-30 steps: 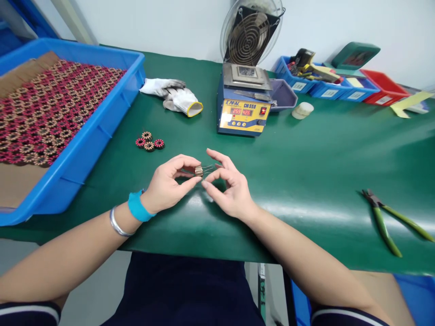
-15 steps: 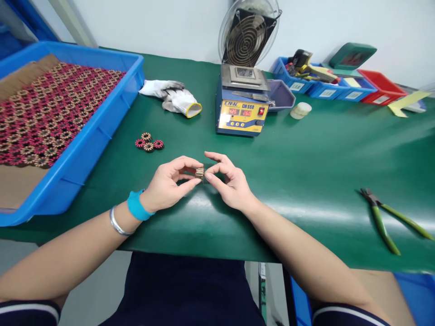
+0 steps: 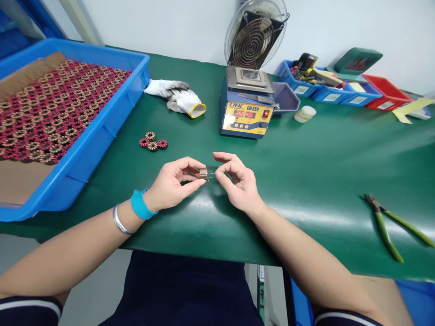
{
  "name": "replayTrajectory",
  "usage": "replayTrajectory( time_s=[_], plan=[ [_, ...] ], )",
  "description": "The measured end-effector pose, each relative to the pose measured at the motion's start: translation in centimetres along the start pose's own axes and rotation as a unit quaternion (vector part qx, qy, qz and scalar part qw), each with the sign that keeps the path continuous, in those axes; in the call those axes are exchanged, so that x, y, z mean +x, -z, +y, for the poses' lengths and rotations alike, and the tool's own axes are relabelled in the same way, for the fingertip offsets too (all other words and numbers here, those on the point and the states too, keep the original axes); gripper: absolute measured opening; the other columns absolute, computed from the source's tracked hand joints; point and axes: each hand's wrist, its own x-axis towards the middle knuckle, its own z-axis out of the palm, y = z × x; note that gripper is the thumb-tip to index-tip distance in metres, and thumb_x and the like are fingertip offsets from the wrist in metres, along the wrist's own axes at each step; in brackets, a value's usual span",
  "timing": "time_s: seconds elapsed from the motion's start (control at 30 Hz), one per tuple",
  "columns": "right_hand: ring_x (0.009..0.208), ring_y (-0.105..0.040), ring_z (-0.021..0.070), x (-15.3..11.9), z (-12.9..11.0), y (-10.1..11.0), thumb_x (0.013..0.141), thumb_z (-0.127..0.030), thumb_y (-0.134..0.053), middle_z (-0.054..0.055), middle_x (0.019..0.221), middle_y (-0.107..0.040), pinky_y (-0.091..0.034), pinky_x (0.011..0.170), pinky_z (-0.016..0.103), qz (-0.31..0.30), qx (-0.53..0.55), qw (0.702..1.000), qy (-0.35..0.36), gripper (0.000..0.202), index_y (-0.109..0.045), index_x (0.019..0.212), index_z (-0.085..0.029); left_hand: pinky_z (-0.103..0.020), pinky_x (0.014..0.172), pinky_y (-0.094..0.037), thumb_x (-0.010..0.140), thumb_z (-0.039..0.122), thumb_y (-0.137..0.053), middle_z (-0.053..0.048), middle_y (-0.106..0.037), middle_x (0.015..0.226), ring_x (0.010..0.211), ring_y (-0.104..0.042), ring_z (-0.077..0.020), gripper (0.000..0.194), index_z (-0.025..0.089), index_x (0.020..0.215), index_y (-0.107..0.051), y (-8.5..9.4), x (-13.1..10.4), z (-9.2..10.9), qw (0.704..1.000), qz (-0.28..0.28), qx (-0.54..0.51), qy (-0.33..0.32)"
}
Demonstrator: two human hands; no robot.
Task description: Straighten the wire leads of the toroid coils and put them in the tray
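Note:
My left hand (image 3: 175,181) pinches a small copper-wound toroidal coil (image 3: 203,174) between thumb and fingers, a little above the green mat. Thin wire leads (image 3: 210,171) stick out of the coil's right side. My right hand (image 3: 239,183) is closed, thumb and index fingertips pinched at the end of one lead, its other fingers raised. A small group of similar coils (image 3: 152,146), some red and some copper-coloured, lies on the mat beyond my left hand.
At left stands a large blue tray (image 3: 102,140) with rows of coils. Work gloves (image 3: 183,100) and a solder pot (image 3: 247,118) with a fan (image 3: 255,40) are at the back. Cutting pliers (image 3: 382,217) lie at right. Small bins (image 3: 331,93) line the wall.
My right fingertips have drawn away from the coil to the right, and its leads now show between the hands. The whole view has shifted slightly.

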Motion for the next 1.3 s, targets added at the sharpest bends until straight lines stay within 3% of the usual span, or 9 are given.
replayTrajectory(
  time_s=[0.03,0.13,0.27,0.37,0.57,0.7,0.93,1.1,1.3],
  plan=[
    [0.110,-0.063,0.0230,0.0,-0.2,0.1,0.085,-0.021,-0.059,0.015,0.120,-0.064,-0.050,0.097,0.043,0.006,-0.025,0.999,0.030,0.003,-0.061,0.085,-0.018,-0.030,0.081,-0.059,0.072,0.019,-0.074,-0.006,-0.068,0.090,0.083,-0.068,-0.0156,0.027,0.011,0.096,-0.063,0.0,0.1,0.1,1.000,0.007,-0.012,0.012],
    [0.097,-0.067,0.0209,0.0,-0.5,0.4,0.084,-0.016,-0.059,0.012,0.107,-0.069,-0.055,0.086,0.037,-0.013,-0.135,0.981,0.143,0.022,-0.059,0.106,-0.017,-0.030,0.081,-0.059,0.070,0.019,-0.075,-0.006,-0.070,0.087,0.079,-0.068,-0.0156,0.027,0.011,0.093,-0.063,0.1,0.2,0.3,0.998,0.025,-0.039,0.038],
    [0.077,-0.069,0.0152,-0.1,-0.5,0.4,0.090,-0.012,-0.053,0.008,0.091,-0.073,-0.056,0.068,0.025,-0.036,-0.228,0.947,0.222,0.019,-0.063,0.106,-0.016,-0.029,0.076,-0.058,0.069,0.020,-0.076,-0.006,-0.071,0.085,0.076,-0.069,-0.0151,0.028,0.011,0.093,-0.063,0.0,0.2,0.3,0.995,0.016,-0.072,0.063],
    [0.073,-0.069,0.0134,-0.2,-0.5,0.3,0.092,-0.011,-0.051,0.008,0.087,-0.073,-0.055,0.065,0.022,-0.043,-0.224,0.950,0.213,0.018,-0.067,0.100,-0.015,-0.026,0.073,-0.058,0.070,0.018,-0.076,-0.005,-0.071,0.083,0.075,-0.069,-0.0138,0.028,0.012,0.094,-0.063,0.0,0.2,0.1,0.993,0.004,-0.094,0.068],
    [0.069,-0.067,0.0123,-0.4,-0.8,-0.2,0.089,-0.014,-0.059,0.003,0.075,-0.070,-0.054,0.065,0.023,-0.035,-0.119,0.990,0.073,0.012,-0.071,0.088,-0.018,-0.024,0.074,-0.057,0.070,0.013,-0.073,-0.003,-0.069,0.083,0.079,-0.068,-0.0131,0.024,0.014,0.092,-0.061,0.1,0.2,-0.2,0.995,-0.024,-0.088,0.032],
    [0.065,-0.063,0.0121,-0.5,-0.9,-0.4,0.087,-0.014,-0.060,0.002,0.071,-0.068,-0.051,0.063,0.023,-0.031,-0.111,0.993,0.037,0.011,-0.070,0.085,-0.016,-0.025,0.077,-0.057,0.072,0.018,-0.074,-0.004,-0.067,0.086,0.081,-0.065,-0.0123,0.024,0.014,0.091,-0.061,0.1,0.0,-0.2,0.998,-0.027,-0.045,0.024],
    [0.070,-0.060,0.0134,-0.8,-1.4,-0.2,0.092,-0.015,-0.049,0.004,0.078,-0.063,-0.049,0.064,0.023,-0.098,-0.195,0.973,0.078,0.016,-0.064,0.087,-0.016,-0.025,0.071,-0.055,0.073,0.017,-0.068,-0.003,-0.064,0.086,0.075,-0.062,-0.0118,0.019,0.015,0.088,-0.057,0.0,-0.1,0.6,0.997,-0.043,0.068,0.024],
    [0.069,-0.057,0.0139,-1.3,-1.9,-0.2,0.096,-0.016,-0.041,0.006,0.082,-0.062,-0.046,0.062,0.024,-0.137,-0.299,0.936,0.125,0.021,-0.061,0.090,-0.016,-0.024,0.064,-0.053,0.069,0.016,-0.064,-0.002,-0.063,0.083,0.071,-0.062,-0.0124,0.023,0.016,0.090,-0.056,0.1,-0.1,1.1,0.991,-0.079,0.064,0.084],
    [0.066,-0.053,0.0154,-1.5,-2.1,-0.5,0.095,-0.012,-0.041,0.005,0.076,-0.061,-0.041,0.059,0.027,-0.145,-0.377,0.893,0.196,0.023,-0.061,0.083,-0.016,-0.025,0.060,-0.051,0.064,0.016,-0.054,0.000,-0.060,0.066,0.063,-0.058,-0.0127,0.012,0.015,0.074,-0.060,0.5,0.3,1.0,0.978,-0.129,0.063,0.149]
  ],
)
